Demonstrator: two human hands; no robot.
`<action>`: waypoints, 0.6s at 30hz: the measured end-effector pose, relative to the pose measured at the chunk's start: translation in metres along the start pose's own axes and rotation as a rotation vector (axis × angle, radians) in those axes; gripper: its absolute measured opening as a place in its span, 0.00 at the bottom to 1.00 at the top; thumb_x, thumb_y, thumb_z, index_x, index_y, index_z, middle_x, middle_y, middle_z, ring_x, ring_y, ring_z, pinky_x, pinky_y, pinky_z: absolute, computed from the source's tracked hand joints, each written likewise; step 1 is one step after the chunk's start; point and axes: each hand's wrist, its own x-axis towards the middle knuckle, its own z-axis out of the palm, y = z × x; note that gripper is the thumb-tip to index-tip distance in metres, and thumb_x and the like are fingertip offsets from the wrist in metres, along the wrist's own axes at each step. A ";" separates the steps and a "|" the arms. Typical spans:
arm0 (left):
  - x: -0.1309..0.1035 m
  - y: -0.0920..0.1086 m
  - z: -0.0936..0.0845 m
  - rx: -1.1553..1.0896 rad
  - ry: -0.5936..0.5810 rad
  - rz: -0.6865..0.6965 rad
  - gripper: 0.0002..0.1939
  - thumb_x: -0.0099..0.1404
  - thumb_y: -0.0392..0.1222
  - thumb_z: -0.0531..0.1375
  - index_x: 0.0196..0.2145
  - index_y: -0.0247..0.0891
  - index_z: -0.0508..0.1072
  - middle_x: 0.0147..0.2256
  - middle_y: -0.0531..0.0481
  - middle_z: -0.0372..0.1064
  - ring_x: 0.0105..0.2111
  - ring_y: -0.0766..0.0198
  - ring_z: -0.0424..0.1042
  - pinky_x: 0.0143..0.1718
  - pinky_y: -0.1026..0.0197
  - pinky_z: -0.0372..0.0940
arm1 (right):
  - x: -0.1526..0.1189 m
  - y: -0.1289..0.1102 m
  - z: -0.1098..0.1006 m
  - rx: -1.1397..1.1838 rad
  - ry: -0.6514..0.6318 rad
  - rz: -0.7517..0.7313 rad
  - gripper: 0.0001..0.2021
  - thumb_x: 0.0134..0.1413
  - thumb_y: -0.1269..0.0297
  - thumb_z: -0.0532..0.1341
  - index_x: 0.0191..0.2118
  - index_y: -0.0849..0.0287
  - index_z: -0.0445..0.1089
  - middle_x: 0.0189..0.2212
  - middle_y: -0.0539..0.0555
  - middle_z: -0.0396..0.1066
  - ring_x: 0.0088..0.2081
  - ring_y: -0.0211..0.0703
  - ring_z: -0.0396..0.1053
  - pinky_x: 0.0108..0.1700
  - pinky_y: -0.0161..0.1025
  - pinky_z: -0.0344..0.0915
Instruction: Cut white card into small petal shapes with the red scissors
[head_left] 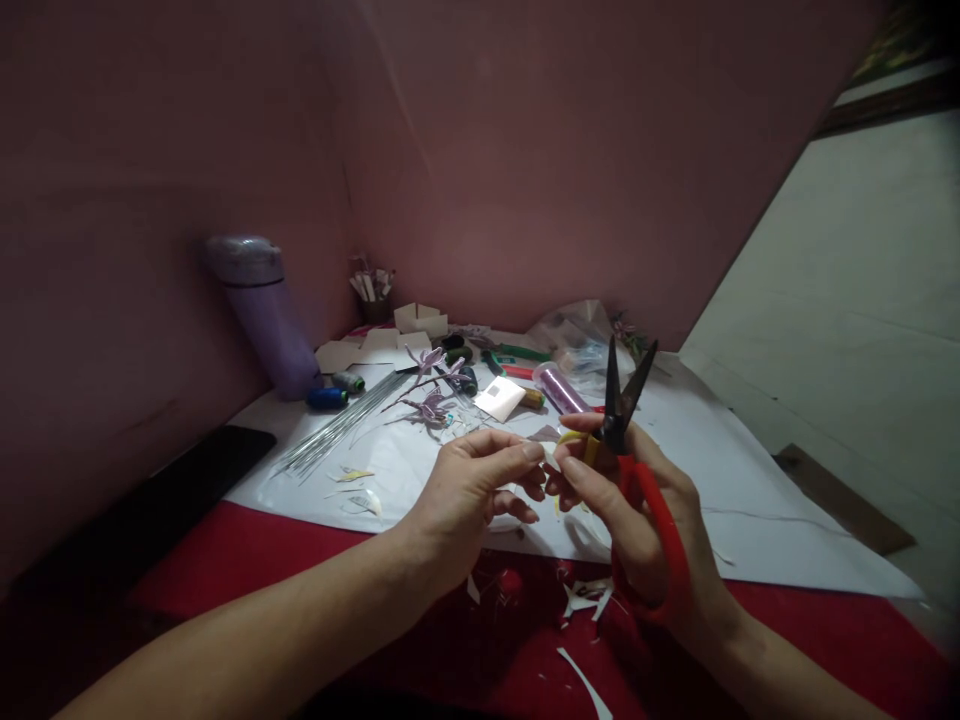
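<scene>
A small white paper piece point(551, 457) is pinched between the fingertips of both hands near the middle of the view. My left hand point(480, 490) grips its left side with thumb and forefinger, the other fingers curled below. On the right, my right hand point(637, 500) holds the piece by its other side and also carries red-handled scissors point(664, 540). Their dark blades point up and stand apart. Under the hands, white paper scraps point(589, 598) lie on the red surface point(337, 570).
A purple bottle point(270, 320) leans at the left wall. Thin wires point(345, 425), purple wire flowers point(431, 400), thread spools point(327, 398), a glitter tube point(559, 388) and a plastic bag point(574, 330) lie on the white sheet point(675, 400). A dark flat object point(187, 480) is at left.
</scene>
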 end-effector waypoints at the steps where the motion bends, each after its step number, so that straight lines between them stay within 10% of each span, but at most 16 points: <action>1: 0.000 0.000 0.000 0.001 0.003 0.004 0.08 0.54 0.40 0.64 0.26 0.33 0.71 0.24 0.51 0.67 0.23 0.70 0.65 0.22 0.69 0.61 | -0.001 0.001 0.000 -0.011 -0.009 -0.008 0.11 0.53 0.65 0.61 0.43 0.55 0.64 0.28 0.48 0.68 0.26 0.37 0.68 0.29 0.35 0.66; 18: 0.000 -0.005 -0.002 0.061 -0.046 0.072 0.09 0.53 0.41 0.65 0.30 0.32 0.73 0.25 0.48 0.68 0.25 0.67 0.67 0.23 0.66 0.63 | -0.001 0.000 -0.002 -0.080 0.012 -0.030 0.12 0.51 0.67 0.62 0.42 0.54 0.63 0.26 0.47 0.67 0.24 0.36 0.66 0.26 0.34 0.63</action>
